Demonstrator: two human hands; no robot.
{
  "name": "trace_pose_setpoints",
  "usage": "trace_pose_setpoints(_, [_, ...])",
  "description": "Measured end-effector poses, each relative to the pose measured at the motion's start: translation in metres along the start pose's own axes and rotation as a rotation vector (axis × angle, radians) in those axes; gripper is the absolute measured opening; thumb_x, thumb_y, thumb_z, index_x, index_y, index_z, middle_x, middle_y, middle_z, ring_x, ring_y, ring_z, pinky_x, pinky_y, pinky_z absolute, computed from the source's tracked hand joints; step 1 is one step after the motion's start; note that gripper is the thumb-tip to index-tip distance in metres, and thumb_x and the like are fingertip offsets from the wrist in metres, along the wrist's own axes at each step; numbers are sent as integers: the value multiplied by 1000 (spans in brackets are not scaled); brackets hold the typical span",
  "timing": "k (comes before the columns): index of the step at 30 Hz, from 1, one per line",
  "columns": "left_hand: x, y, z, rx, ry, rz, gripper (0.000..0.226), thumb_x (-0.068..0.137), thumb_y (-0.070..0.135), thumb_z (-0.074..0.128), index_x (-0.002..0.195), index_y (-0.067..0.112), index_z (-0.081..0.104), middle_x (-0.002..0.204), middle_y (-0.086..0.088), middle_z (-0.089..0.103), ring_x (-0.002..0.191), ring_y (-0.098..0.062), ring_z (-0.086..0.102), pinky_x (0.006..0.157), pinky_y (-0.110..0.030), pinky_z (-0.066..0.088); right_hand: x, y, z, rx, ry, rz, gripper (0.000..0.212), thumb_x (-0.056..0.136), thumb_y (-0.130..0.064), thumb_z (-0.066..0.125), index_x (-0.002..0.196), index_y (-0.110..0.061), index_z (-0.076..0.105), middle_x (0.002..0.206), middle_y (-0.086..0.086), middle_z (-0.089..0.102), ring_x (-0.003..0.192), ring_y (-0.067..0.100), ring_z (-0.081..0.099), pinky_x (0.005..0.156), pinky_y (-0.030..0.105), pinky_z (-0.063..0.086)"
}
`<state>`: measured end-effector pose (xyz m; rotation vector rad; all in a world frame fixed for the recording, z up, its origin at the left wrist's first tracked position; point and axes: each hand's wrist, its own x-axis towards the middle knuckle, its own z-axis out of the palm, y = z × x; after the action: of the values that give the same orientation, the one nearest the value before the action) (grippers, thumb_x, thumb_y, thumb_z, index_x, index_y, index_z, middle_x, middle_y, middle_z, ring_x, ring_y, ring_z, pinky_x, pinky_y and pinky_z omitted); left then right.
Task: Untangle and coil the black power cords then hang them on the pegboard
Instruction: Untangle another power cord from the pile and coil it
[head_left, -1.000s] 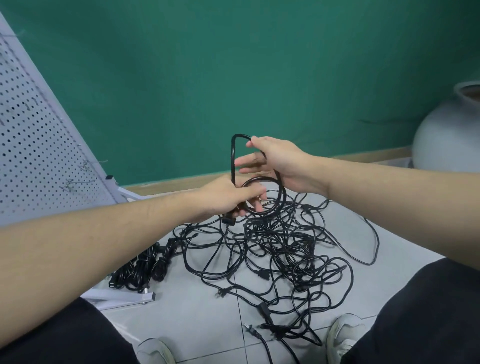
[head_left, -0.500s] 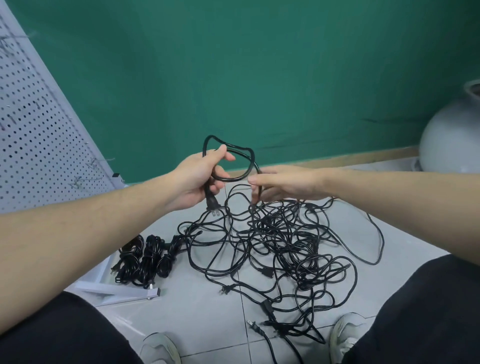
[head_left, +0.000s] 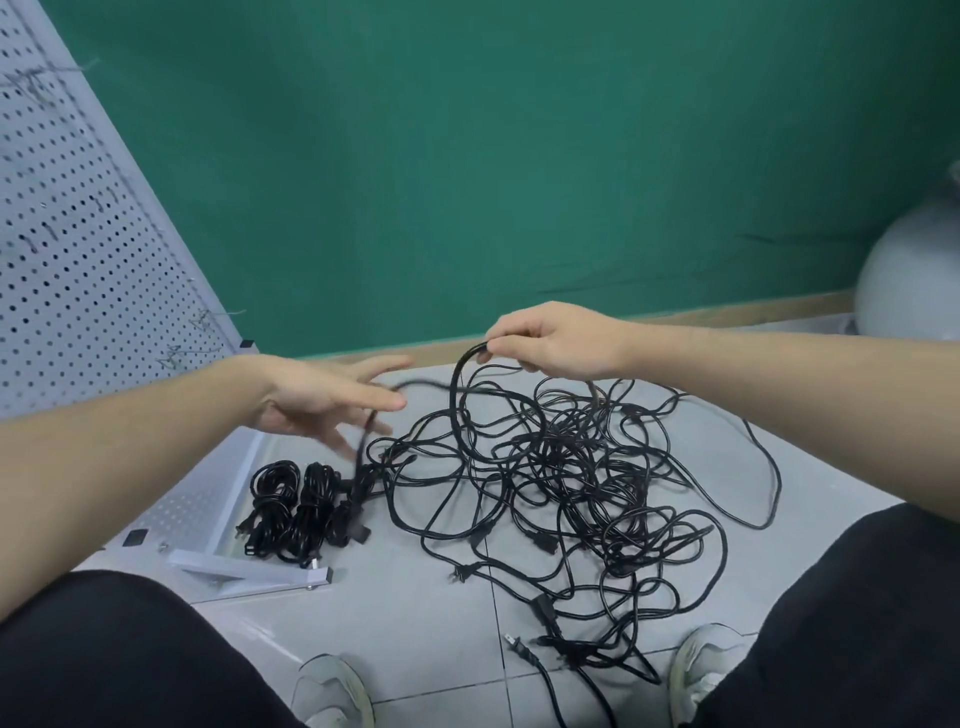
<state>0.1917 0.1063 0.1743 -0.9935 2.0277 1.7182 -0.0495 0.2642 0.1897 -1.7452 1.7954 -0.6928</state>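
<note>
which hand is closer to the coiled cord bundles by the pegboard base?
Left. The left hand hovers open just above and right of the coiled cord bundles. The right hand is farther right, pinching a cord over the tangle.

The left hand (head_left: 322, 400) and the stretch of cord (head_left: 363, 441) hanging by its fingers (head_left: 382, 401) were smeared with motion, so any contact could not be told. The pegboard (head_left: 78, 234) ran off the left edge, the grey pot (head_left: 909, 291) off the right, both shoes (head_left: 332, 691) off the bottom.
</note>
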Motion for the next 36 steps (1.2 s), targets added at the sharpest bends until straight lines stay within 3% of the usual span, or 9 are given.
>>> trace_pose_setpoints(3, [3, 20, 17, 173, -8, 163, 90, 71, 71, 78, 149, 48, 39, 152, 22, 47, 140, 1, 42, 120, -39, 32, 6, -11, 12, -33, -57, -42, 22, 105, -30, 50, 104, -24, 72, 66, -6, 50, 47, 2, 43, 51, 12, 35])
trace_pose_setpoints(8, [8, 45, 45, 225, 77, 242, 35, 96, 48, 53, 107, 18, 65, 89, 6, 75, 97, -3, 69, 88, -16, 49, 15, -13, 25, 41, -122, 12, 24, 105, -29, 45, 86, -22, 57, 55, -9, 48, 45, 11, 39, 48, 26, 36])
trace_pose_setpoints(12, [-3, 49, 44, 157, 77, 250, 39, 95, 49, 52, 81, 14, 58, 73, -8, 70, 88, -27, 76, 83, -28, 59, 8, -3, 17, 202, -267, 58, 47, 103, -47, 47, 71, -13, 52, 59, 7, 59, 56, 22, 56, 64, 35, 49])
trace_pose_setpoints(17, [-17, 51, 34, 122, 138, 196, 46, 104, 46, 45, 72, 13, 47, 70, -18, 70, 64, -31, 72, 57, -29, 57, -6, 41, 18, -207, -495, 207, 59, 92, -67, 47, 93, -15, 74, 101, -5, 72, 100, 16, 64, 100, 31, 40])
trace_pose_setpoints(22, [-17, 25, 14, 271, 81, -68, 51, 105, 47, 45, 69, 11, 51, 80, -25, 71, 68, -34, 72, 64, -35, 62, -6, 60, 0, -31, -291, 206, 34, 104, -31, 52, 81, -12, 68, 80, -1, 69, 78, 14, 61, 88, 24, 42])
trace_pose_setpoints(26, [-12, 0, 3, 353, -30, -228, 56, 101, 55, 46, 83, 9, 70, 103, -20, 76, 93, -29, 74, 97, -41, 57, 1, 47, -5, -1, -186, 107, 34, 94, -44, 57, 73, -18, 64, 69, 2, 50, 67, 17, 41, 71, 33, 35])
trace_pose_setpoints(31, [0, 5, 22, 300, -45, -45, 67, 88, 69, 41, 124, 20, 68, 125, 6, 72, 122, -17, 65, 109, -34, 46, 11, 8, 4, -86, -106, -37, 32, 101, -29, 60, 81, -5, 61, 50, -17, 41, 49, 4, 35, 53, 16, 30])
trace_pose_setpoints(34, [5, 28, 35, 167, 28, 156, 57, 92, 60, 42, 119, 15, 65, 97, -3, 74, 96, -18, 70, 96, -29, 49, 14, -6, 15, -70, -127, -73, 31, 101, -35, 59, 82, -10, 63, 57, -12, 42, 45, 5, 34, 48, 15, 30])
trace_pose_setpoints(36, [6, 39, 42, 131, 63, 241, 39, 102, 46, 46, 102, 12, 66, 70, -1, 48, 66, -17, 49, 77, -27, 46, 14, -9, 16, 33, -140, -53, 29, 101, -33, 58, 80, -15, 61, 66, 0, 43, 47, 6, 37, 50, 19, 34])
